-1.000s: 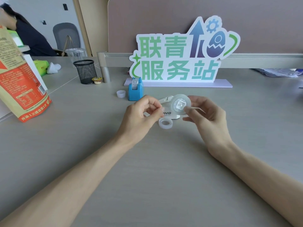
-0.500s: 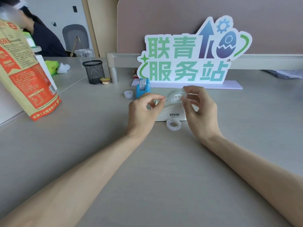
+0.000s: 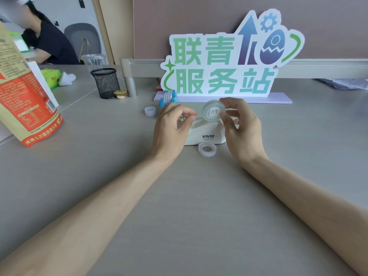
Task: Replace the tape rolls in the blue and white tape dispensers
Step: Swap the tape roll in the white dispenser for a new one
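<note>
My right hand [image 3: 242,126] holds a clear tape roll [image 3: 213,112] on a white hub, just above the white dispenser [image 3: 207,134] marked VIVID. My left hand [image 3: 171,128] pinches the loose end of that tape, a little to the left of the roll. A second small clear roll [image 3: 207,149] lies flat on the desk in front of the white dispenser. The blue dispenser [image 3: 168,99] stands behind my left hand with a roll in it, partly hidden by my fingers.
A small white core [image 3: 150,111] sits left of the blue dispenser. A big green-and-white sign [image 3: 223,62] stands behind. A black mesh cup [image 3: 106,83], a small pudding cup [image 3: 120,94] and an orange bag [image 3: 25,96] are at left. A person sits far left.
Both hands have lifted slightly away from the table with the roll held over the white dispenser; my left hand now pinches the tape end. The camera has shifted a little.
</note>
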`<act>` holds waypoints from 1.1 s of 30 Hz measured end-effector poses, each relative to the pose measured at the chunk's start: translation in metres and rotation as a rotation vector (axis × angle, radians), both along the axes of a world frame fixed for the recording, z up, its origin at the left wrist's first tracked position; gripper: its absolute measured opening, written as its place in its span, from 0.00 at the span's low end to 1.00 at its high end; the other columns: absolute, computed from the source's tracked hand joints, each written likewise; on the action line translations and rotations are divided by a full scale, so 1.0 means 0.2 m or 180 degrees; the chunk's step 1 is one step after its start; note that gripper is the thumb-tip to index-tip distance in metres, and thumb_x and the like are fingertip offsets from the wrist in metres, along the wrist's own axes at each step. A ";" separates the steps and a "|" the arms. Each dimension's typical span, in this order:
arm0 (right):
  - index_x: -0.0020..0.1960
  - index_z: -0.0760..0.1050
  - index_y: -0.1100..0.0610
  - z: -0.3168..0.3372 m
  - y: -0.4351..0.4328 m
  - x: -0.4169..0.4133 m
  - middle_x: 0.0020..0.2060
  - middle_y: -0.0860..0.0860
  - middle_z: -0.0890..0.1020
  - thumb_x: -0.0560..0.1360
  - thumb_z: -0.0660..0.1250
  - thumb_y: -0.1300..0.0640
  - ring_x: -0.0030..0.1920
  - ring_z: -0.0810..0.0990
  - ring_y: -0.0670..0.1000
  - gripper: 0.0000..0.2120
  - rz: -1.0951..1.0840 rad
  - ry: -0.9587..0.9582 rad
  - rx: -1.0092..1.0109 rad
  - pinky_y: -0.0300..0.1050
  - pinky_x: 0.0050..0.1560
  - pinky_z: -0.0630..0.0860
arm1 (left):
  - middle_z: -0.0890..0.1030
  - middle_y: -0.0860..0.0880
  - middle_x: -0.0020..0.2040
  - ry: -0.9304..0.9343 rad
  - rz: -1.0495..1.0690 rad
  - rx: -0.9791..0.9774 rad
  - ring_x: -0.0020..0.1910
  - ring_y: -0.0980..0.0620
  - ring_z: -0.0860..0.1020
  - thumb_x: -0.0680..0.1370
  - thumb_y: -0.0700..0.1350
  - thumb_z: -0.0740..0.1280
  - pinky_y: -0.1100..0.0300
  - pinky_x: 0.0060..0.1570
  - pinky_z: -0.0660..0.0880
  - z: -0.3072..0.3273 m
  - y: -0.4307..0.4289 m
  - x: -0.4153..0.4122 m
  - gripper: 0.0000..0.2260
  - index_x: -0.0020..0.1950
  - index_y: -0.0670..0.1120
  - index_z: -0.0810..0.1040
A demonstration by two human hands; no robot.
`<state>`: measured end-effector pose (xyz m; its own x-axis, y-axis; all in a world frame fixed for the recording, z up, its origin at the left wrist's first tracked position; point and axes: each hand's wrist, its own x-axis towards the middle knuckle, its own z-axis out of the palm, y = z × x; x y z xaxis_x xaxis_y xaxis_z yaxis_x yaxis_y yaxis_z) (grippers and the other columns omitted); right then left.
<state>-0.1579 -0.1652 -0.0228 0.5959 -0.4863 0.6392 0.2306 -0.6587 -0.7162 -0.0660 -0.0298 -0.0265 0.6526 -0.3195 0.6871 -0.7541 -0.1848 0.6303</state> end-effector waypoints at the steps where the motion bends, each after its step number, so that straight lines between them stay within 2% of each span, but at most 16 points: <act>1: 0.57 0.75 0.56 0.00 0.00 0.00 0.55 0.48 0.81 0.78 0.63 0.65 0.47 0.78 0.39 0.09 0.0002 -0.0002 0.0018 0.25 0.42 0.69 | 0.78 0.54 0.43 -0.0007 0.0006 0.0022 0.41 0.66 0.70 0.75 0.39 0.69 0.75 0.44 0.65 0.00 0.00 0.00 0.02 0.44 0.44 0.81; 5: 0.56 0.75 0.55 0.00 0.00 0.00 0.54 0.47 0.81 0.78 0.64 0.65 0.47 0.78 0.39 0.09 -0.0005 0.0019 0.0060 0.25 0.42 0.69 | 0.78 0.55 0.42 -0.0076 0.0067 0.0084 0.43 0.61 0.71 0.75 0.42 0.69 0.70 0.44 0.67 0.00 0.00 0.00 0.02 0.44 0.45 0.81; 8: 0.55 0.76 0.55 -0.01 -0.02 0.01 0.53 0.49 0.82 0.77 0.64 0.66 0.46 0.80 0.45 0.09 -0.0028 0.0087 0.0114 0.25 0.40 0.70 | 0.80 0.54 0.41 -0.0246 0.0208 0.0214 0.45 0.52 0.74 0.75 0.44 0.69 0.59 0.44 0.72 -0.01 -0.01 0.00 0.03 0.44 0.48 0.82; 10: 0.55 0.77 0.54 -0.01 -0.03 0.02 0.52 0.50 0.83 0.77 0.65 0.65 0.47 0.81 0.46 0.09 -0.0013 0.0159 0.0169 0.26 0.40 0.70 | 0.80 0.54 0.39 -0.0359 0.0295 0.0265 0.45 0.49 0.74 0.75 0.44 0.69 0.55 0.44 0.72 -0.01 -0.01 0.00 0.03 0.44 0.49 0.82; 15: 0.53 0.78 0.51 -0.01 -0.02 0.02 0.49 0.50 0.83 0.76 0.65 0.64 0.48 0.81 0.46 0.10 -0.0006 0.0240 0.0232 0.28 0.40 0.70 | 0.82 0.54 0.37 -0.0791 0.0607 0.0342 0.42 0.47 0.72 0.74 0.44 0.70 0.65 0.46 0.62 -0.02 -0.01 0.00 0.03 0.42 0.49 0.83; 19: 0.56 0.79 0.51 -0.01 -0.02 0.01 0.54 0.47 0.82 0.75 0.64 0.64 0.53 0.79 0.44 0.13 -0.0021 0.0301 0.0106 0.32 0.49 0.71 | 0.81 0.54 0.38 -0.0770 0.0597 0.0338 0.43 0.50 0.71 0.74 0.44 0.69 0.64 0.46 0.63 -0.02 -0.01 0.00 0.03 0.43 0.49 0.82; 24: 0.60 0.79 0.55 -0.01 0.00 0.00 0.58 0.47 0.80 0.73 0.63 0.66 0.57 0.76 0.43 0.18 -0.0027 0.0225 -0.0258 0.27 0.54 0.69 | 0.81 0.55 0.39 -0.0702 0.0582 0.0407 0.42 0.50 0.71 0.75 0.43 0.67 0.57 0.45 0.68 -0.02 -0.01 0.01 0.03 0.43 0.48 0.81; 27: 0.61 0.80 0.55 -0.02 0.01 0.00 0.59 0.49 0.79 0.75 0.63 0.67 0.55 0.74 0.36 0.18 0.0020 0.0200 -0.0488 0.22 0.53 0.66 | 0.81 0.55 0.39 -0.0699 0.0574 0.0502 0.43 0.49 0.70 0.75 0.44 0.67 0.57 0.46 0.68 -0.03 -0.02 0.01 0.04 0.43 0.49 0.81; 30: 0.61 0.80 0.55 -0.03 -0.01 0.01 0.57 0.49 0.81 0.77 0.61 0.67 0.53 0.73 0.29 0.17 0.0072 0.0149 -0.0556 0.22 0.53 0.66 | 0.82 0.56 0.39 -0.0666 0.0537 0.0516 0.44 0.49 0.71 0.75 0.44 0.67 0.54 0.47 0.69 -0.03 -0.02 0.00 0.03 0.43 0.50 0.81; 33: 0.60 0.80 0.56 -0.04 -0.02 0.02 0.55 0.50 0.82 0.78 0.60 0.68 0.52 0.77 0.39 0.17 0.0080 0.0112 -0.0445 0.28 0.52 0.71 | 0.82 0.56 0.38 -0.0632 0.0539 0.0489 0.44 0.49 0.71 0.75 0.45 0.67 0.51 0.47 0.70 -0.02 -0.02 0.00 0.03 0.43 0.50 0.81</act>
<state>-0.1539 -0.1684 -0.0300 0.6301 -0.3784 0.6781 0.2248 -0.7470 -0.6257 -0.0663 -0.0333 -0.0314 0.5631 -0.3277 0.7586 -0.8101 -0.4002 0.4284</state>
